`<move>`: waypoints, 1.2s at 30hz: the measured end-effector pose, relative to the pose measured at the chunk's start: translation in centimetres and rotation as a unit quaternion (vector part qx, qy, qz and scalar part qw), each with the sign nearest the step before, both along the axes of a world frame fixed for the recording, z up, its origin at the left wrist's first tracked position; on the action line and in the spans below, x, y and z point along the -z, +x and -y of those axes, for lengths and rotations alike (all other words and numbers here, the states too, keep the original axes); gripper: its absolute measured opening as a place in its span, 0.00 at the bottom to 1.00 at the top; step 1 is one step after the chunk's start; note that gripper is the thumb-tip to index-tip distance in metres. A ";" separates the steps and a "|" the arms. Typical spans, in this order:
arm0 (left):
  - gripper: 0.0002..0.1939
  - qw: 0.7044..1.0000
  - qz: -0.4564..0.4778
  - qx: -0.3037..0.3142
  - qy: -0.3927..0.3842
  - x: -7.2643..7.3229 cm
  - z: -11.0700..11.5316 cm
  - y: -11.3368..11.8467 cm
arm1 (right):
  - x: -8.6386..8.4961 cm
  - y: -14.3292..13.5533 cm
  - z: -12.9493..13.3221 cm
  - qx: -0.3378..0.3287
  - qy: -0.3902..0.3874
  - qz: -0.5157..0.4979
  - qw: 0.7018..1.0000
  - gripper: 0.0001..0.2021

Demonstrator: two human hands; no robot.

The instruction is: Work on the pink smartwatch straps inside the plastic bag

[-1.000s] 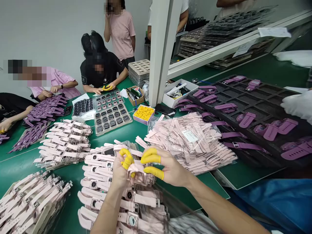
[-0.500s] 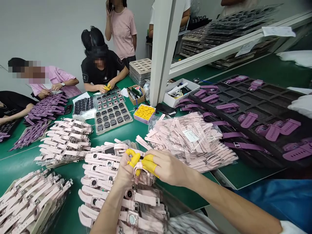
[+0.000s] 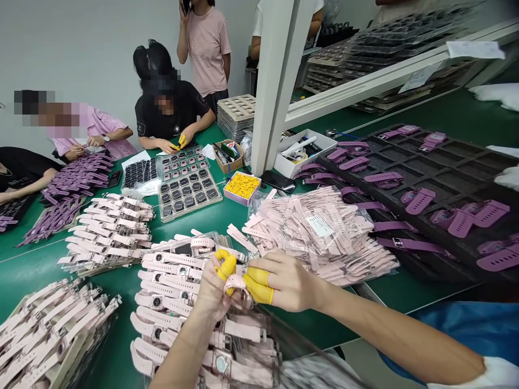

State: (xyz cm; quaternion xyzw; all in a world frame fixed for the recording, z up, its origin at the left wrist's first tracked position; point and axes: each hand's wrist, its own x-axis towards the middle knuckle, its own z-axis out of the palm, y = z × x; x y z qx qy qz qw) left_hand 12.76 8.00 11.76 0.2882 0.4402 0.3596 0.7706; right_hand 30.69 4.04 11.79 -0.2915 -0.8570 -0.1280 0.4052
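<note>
Yellow finger covers sit on several fingers of both my hands. My left hand is closed round a pale pink watch strap, which is bent into a loop. From the right, my right hand pinches the same strap with covered fingertips. Both hands are over a stacked tray of pink-strapped watches. Part of the held piece is hidden behind my fingers. Beyond my right hand lies a pile of pink straps in clear plastic with a white label.
Further pink watch stacks stand at the left. A box of yellow finger covers is near a white post. Purple watches lie on a black foam tray at the right. Co-workers sit across the green table.
My right hand has shifted slightly right, and the strap loop between my hands shows more openly. The camera view has moved a little. Across the table, a co-worker's gloved fingers have moved.
</note>
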 end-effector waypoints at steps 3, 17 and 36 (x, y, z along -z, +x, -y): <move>0.35 0.999 0.032 0.017 -0.001 -0.1 -0.1 0.1 | -0.2 -0.2 -0.1 -0.018 0.038 -0.024 0.999 0.09; 0.17 0.796 -0.232 0.243 0.503 -4.6 -1.1 -3.3 | -3.0 1.5 -0.1 0.041 -0.021 0.068 0.997 0.15; 0.12 0.894 -0.144 0.246 0.346 -3.6 -1.2 -3.7 | -2.4 1.8 0.0 -0.018 -0.013 0.054 0.998 0.09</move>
